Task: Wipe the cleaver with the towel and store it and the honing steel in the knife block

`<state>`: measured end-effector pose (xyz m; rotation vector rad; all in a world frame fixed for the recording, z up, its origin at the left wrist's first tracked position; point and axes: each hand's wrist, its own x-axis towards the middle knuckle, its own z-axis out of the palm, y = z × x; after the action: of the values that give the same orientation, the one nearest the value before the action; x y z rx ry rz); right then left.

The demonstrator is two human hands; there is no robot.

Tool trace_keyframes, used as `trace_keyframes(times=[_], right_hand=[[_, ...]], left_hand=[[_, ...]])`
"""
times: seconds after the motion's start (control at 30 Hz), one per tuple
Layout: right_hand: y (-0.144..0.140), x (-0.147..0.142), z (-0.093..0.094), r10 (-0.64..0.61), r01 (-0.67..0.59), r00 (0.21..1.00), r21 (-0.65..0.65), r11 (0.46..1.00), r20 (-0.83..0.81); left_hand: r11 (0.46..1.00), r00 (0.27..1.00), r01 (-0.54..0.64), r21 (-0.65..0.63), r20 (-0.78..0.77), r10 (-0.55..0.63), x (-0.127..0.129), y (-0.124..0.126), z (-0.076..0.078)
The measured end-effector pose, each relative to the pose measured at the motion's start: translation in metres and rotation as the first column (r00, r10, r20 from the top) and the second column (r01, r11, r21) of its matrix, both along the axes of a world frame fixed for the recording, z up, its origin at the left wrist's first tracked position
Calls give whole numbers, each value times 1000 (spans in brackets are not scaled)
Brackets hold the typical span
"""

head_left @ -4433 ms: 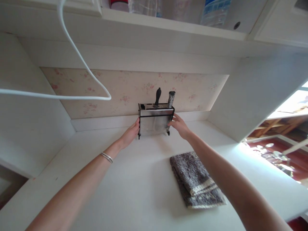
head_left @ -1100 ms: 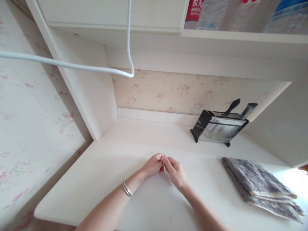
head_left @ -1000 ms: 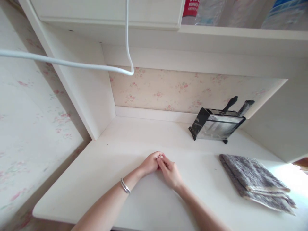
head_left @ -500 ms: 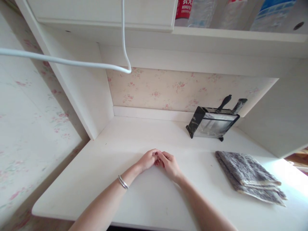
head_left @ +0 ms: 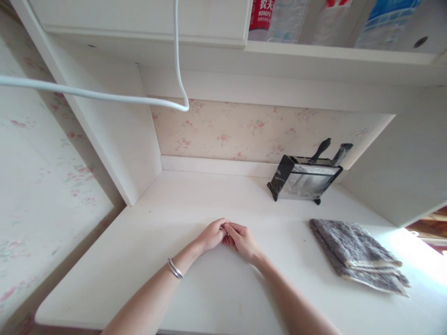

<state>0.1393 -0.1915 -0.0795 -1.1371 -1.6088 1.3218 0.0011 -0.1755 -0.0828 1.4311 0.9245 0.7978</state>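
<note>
My left hand [head_left: 213, 235] and my right hand [head_left: 243, 241] rest together on the white desk [head_left: 146, 256], near its middle. Both have curled fingers, and they touch where my right thumb lies over the left fingertips. Whether anything small sits between them is hidden. A silver bangle [head_left: 175, 268] circles my left wrist. Off to the right of my hands lies a folded grey fuzzy cloth [head_left: 356, 249]. Behind it stands a knife block [head_left: 307, 179] with clear sides, a black frame and two handles sticking up.
Overhead runs a white shelf [head_left: 335, 52] with several plastic bottles [head_left: 288, 21] on it, beside a white cabinet front [head_left: 139, 21]. A white cable [head_left: 104, 95] hangs across the upper left. Side panels [head_left: 104, 111] and floral wallpaper [head_left: 223, 130] bound the desk.
The view has shifted slightly, so the surroundings sit a little farther left. My hands stay clasped, with the right fingers closed a bit more over the left ones.
</note>
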Motion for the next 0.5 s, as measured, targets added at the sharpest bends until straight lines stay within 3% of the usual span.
trace_keyframes(times=[0.3,0.5], right_hand=[[-6,0,3,-1,-13,986,78,997,169],[-8,2,6,50,-62,985,68,996,167]], left_hand=[[993,997,30,117,-69,-22,-2,-1,-4],[997,996,70,35,-57,-68,0,-4,-10]])
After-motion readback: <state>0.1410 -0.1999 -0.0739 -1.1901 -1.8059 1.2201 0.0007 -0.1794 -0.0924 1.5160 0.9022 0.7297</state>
